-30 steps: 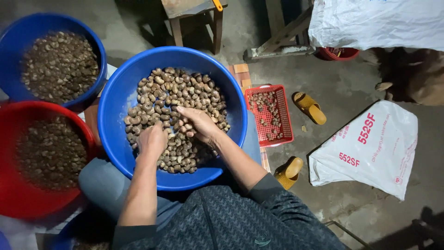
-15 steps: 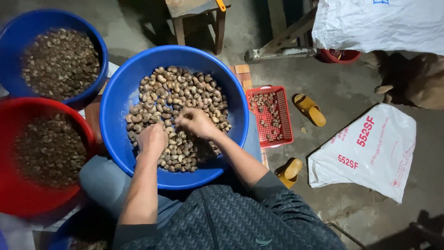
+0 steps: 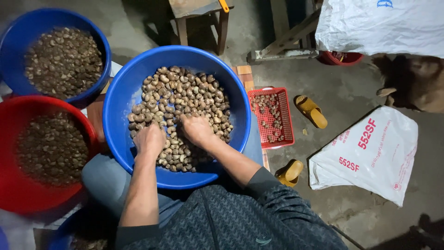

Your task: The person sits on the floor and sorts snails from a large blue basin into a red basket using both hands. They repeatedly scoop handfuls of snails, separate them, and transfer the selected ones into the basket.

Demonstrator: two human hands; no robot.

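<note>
Your left hand and right hand rest palm-down on the nuts in the blue basin on your lap; whether the fingers grip anything, you cannot tell. Beyond lie a red basket and a stool.

Both hands rest in the nuts of the middle basin, a basket at three o'clock, two basins at nine.

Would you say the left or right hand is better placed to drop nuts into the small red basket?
Probably the right hand: it lies on the nuts nearer the red basket.
</note>
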